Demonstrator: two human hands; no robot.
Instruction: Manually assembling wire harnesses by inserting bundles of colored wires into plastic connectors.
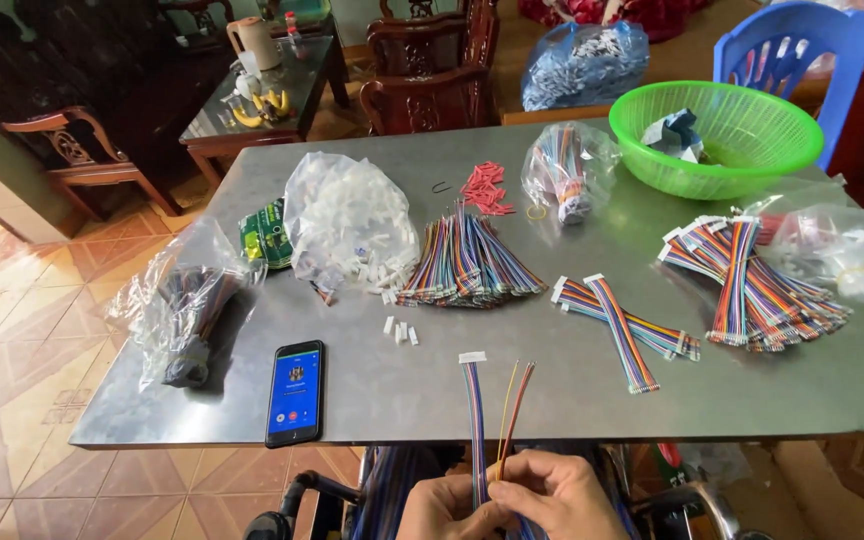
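My left hand (444, 508) and my right hand (552, 495) meet below the near edge of a metal table (552, 385). Together they pinch a flat multicoloured ribbon cable (475, 405) that runs up onto the table and ends in a small white connector (471, 357). My right hand's fingers hold a few thin wires (514, 400), yellow and red, peeled away from the ribbon and fanning to the right. Two finished ribbon cables (622, 325) lie crossed just to the right.
A smartphone (295, 392) with a lit blue screen lies near the front left edge. Piles of ribbon cables (467, 265) (752, 285), bags of white connectors (347, 225), a bagged cable bundle (187, 315) and a green basket (717, 135) cover the table.
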